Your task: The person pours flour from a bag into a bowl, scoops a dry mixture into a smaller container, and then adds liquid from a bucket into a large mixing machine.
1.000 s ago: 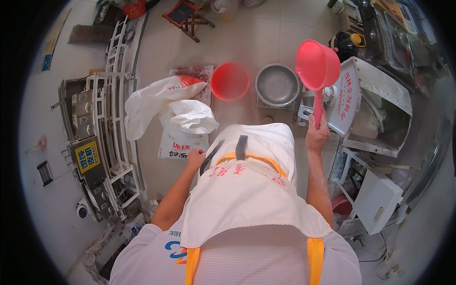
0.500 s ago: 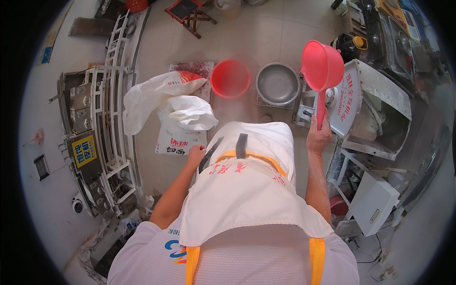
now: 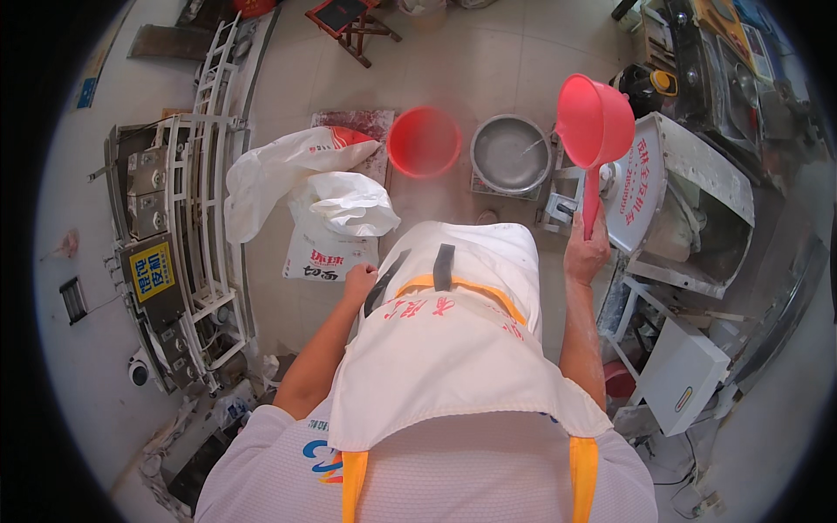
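My right hand (image 3: 586, 254) is closed round the handle of a pink plastic water ladle (image 3: 595, 122), held up and tipped to the left. From its spout a thin stream of water (image 3: 534, 146) falls into a round grey metal basin (image 3: 478, 166) below. My left hand (image 3: 360, 281) is curled beside the white apron (image 3: 453, 366); whether it holds anything is hidden. Just beyond it stands an open white sack (image 3: 318, 248) with its top folded down. A red bucket (image 3: 425, 172), hazy inside, stands to the left of the basin.
A second white sack (image 3: 283, 170) lies against a dusty board (image 3: 349, 122). To the right is a metal machine (image 3: 737, 166) with an open trough; white metal racks (image 3: 202, 209) line the left wall. A folding stool (image 3: 353, 26) stands at the far side.
Water now runs from the ladle's spout into the basin, where no stream showed before. The ladle has shifted very slightly right; my left hand stays in place.
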Motion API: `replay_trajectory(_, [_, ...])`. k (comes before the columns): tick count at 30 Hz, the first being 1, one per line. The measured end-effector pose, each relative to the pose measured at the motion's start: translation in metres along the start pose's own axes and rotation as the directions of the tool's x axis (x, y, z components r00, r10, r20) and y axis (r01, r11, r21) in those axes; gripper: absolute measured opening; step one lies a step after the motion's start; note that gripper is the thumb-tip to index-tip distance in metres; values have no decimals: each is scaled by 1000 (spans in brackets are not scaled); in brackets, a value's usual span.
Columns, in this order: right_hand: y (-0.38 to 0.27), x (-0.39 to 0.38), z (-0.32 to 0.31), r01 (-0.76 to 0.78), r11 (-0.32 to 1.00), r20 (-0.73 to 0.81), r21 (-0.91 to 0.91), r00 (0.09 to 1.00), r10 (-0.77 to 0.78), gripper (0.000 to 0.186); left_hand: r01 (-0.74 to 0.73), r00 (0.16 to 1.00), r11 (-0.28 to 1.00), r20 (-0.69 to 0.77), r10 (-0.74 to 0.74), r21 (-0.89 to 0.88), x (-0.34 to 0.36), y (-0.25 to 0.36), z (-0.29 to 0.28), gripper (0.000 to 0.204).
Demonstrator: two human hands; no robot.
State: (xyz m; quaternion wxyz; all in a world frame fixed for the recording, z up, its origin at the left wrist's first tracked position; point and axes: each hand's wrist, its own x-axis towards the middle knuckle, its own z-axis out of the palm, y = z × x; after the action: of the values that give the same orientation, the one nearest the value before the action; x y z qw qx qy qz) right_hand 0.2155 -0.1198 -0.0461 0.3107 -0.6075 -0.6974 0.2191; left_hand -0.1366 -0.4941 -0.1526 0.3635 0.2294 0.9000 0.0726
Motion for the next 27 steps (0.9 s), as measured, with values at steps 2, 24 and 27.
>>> replay_trajectory(2, [1, 1, 0, 16, 1000, -7, -9, 1000, -16, 48, -1, 1000, 1000, 1, 1, 6, 0, 1, -1, 19])
replay_trajectory(24, [-29, 2, -28, -507, 809, 377, 297, 841, 389, 40, -151, 986, 983, -84, 142, -102, 11, 87, -29, 22])
replay_trajectory(27, [-44, 2, -42, -556, 773, 468, 305, 794, 387, 42, -279, 959, 952, -88, 270, -123, 24, 130, -39, 23])
